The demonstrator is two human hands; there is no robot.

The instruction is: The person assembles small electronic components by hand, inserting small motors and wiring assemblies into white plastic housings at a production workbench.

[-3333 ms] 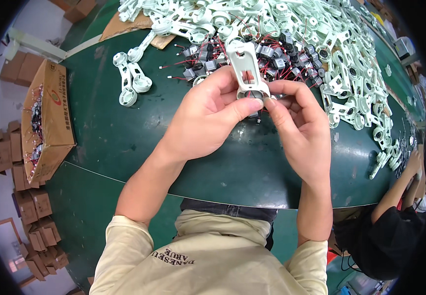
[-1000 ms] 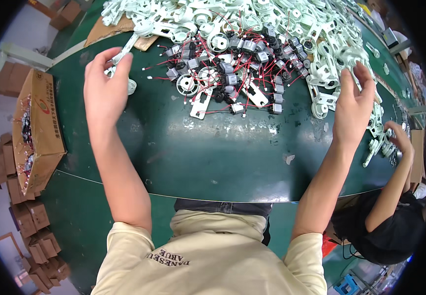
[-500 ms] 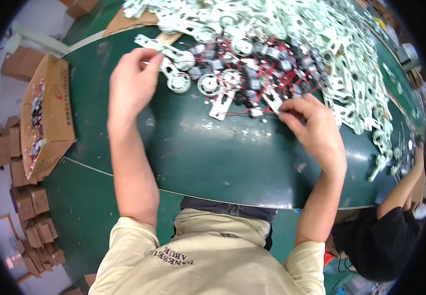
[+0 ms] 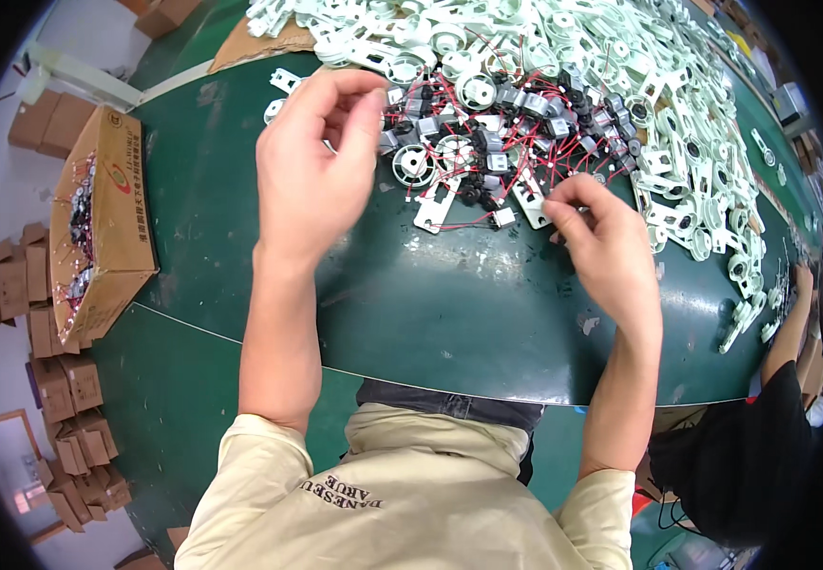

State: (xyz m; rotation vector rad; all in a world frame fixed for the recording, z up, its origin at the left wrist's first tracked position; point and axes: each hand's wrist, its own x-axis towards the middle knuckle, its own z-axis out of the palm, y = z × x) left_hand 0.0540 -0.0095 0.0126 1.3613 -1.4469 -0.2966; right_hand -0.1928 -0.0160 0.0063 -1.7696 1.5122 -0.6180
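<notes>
Head view: holds the left grip (image 4: 314, 180) above the surface (image 4: 430, 313), dark green and smooth, by the left end of the heap of small grey-and-black motors (image 4: 556, 128). Curls the fingers in toward the thumb, with only a slight gap toward the tips; cannot tell of anything pinched there. Shows just the end of a pale green housing (image 4: 283, 80) past the outer side of this grip. Holds the right grip (image 4: 611, 249) near the front of the heap, with thumb and forefinger nearly together, just beside the near end of a slotted pale plate (image 4: 531, 199). Cannot tell about contact with the plate, or about a hold on any small piece. Spreads the motors, tangled in thin red wires, between and beyond both grips. Includes at the left of the heap a round spoked part (image 4: 413, 165) and a second slotted plate (image 4: 433, 209). Carries, farther back and to the right, a large pile of pale green arm-shaped housings (image 4: 620, 62), near a brown cardboard sheet (image 4: 257, 43). Shows an open cardboard box (image 4: 126, 214) of red-wired parts at the left, and another person's forearm (image 4: 787, 328) at the right.
</notes>
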